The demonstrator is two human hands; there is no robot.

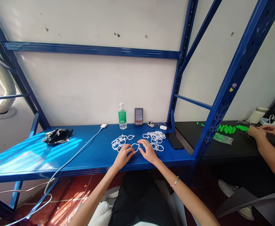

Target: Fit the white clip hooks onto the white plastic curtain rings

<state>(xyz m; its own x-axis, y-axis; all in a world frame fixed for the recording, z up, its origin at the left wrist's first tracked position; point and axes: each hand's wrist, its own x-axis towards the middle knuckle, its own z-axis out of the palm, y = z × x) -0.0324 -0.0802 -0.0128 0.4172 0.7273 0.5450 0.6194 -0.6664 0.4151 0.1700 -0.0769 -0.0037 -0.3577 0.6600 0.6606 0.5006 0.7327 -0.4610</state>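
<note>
Between my two hands is a white plastic ring (135, 144), like a shower curtain ring, held just above the blue table near its front edge. The fingers of my left hand (123, 156) pinch its left side. On the opposite side, my right hand (149, 152) grips it with thumb and fingertips near what looks like the clasp. Whether the clasp is fastened is too small to tell. A loose pile of similar white rings (118, 143) lies beyond my left hand. Another pile of rings (156, 136) spreads past my right hand.
On the blue table (92, 160) stand a green-labelled water bottle (122, 117) and a small dark box (138, 116). A phone (174, 140), white case (163, 127), cable (77, 153) and black crumpled bag (57, 136) lie around. Right of a blue post (224, 94), a co-worker's hands (257, 131) work near green pieces.
</note>
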